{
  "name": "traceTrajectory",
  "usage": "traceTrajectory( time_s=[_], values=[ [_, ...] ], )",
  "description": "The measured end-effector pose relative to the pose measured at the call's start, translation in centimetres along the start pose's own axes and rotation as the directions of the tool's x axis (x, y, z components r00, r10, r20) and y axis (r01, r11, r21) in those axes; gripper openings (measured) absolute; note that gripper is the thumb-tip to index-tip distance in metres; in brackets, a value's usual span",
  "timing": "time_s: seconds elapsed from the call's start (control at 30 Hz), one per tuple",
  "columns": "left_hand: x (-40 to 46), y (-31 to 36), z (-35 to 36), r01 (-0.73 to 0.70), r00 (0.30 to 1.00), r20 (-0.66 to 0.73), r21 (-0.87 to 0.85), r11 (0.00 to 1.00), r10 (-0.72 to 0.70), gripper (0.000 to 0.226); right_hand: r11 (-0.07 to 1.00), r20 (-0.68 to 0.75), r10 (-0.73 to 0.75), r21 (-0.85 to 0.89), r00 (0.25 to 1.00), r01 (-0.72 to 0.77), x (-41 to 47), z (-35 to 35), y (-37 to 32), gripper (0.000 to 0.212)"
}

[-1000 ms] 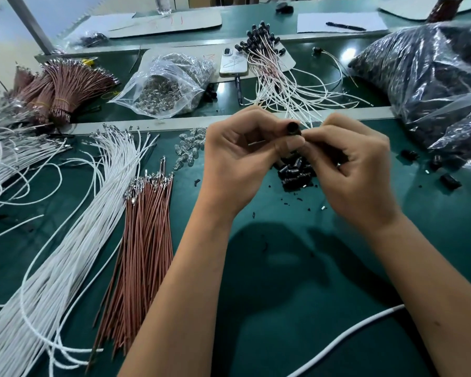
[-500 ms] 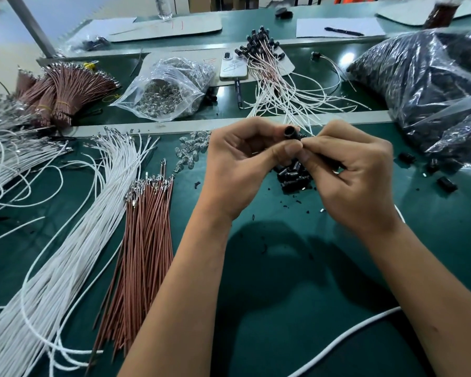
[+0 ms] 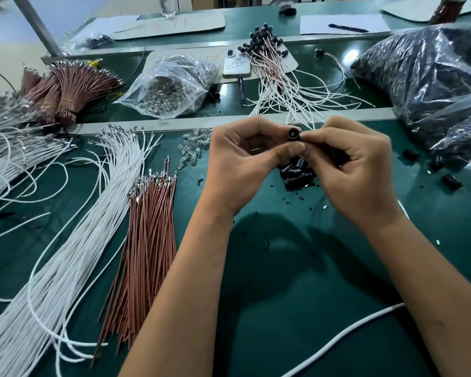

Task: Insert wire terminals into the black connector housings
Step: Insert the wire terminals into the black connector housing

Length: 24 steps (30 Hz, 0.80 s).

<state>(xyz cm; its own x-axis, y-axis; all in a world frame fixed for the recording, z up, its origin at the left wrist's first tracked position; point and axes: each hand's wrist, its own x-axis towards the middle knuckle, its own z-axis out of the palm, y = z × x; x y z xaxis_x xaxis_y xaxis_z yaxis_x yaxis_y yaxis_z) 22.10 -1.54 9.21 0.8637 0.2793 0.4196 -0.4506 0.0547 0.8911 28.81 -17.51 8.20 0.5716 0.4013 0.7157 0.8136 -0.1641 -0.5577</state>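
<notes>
A small black connector housing [image 3: 293, 134] is pinched between the fingertips of my left hand [image 3: 245, 161] and my right hand [image 3: 356, 170], its open round end facing the camera. Both hands are raised above a small pile of black housings [image 3: 297, 174] on the green table. A white wire [image 3: 346, 333] runs from under my right forearm toward the table's near edge; its terminal end is hidden by my fingers. Loose brown wires with metal terminals [image 3: 147, 227] lie to the left, beside a thick spread of white wires [image 3: 74, 240].
Small clear bulbs [image 3: 195, 148] lie scattered left of my hands. Behind are a clear bag of metal parts [image 3: 172, 88], a phone [image 3: 235, 63], finished wire assemblies [image 3: 280, 77], tied brown wire bundles [image 3: 65, 88] and a big bag of black housings [image 3: 430, 85] at right.
My hands have stayed together over the pile. The housing has turned so that its open end now faces the camera, and my right fingers have shifted slightly on it.
</notes>
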Motion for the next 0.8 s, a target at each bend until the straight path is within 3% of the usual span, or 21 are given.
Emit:
traceTrajectory(
  time_s=[0.47,0.8],
  values=[
    [0.0,1.1,0.1,-0.074,0.996,0.052,0.053,0.996,0.071,0.036,0.998,0.026,-0.047,0.039,0.999,0.046,0.0,0.1,-0.3,0.011],
    [0.0,1.6,0.4,-0.12,0.99,0.082,0.061,0.991,0.115,0.039,0.996,-0.064,-0.088,-0.015,0.994,0.088,-0.1,0.2,-0.8,0.013]
  ],
)
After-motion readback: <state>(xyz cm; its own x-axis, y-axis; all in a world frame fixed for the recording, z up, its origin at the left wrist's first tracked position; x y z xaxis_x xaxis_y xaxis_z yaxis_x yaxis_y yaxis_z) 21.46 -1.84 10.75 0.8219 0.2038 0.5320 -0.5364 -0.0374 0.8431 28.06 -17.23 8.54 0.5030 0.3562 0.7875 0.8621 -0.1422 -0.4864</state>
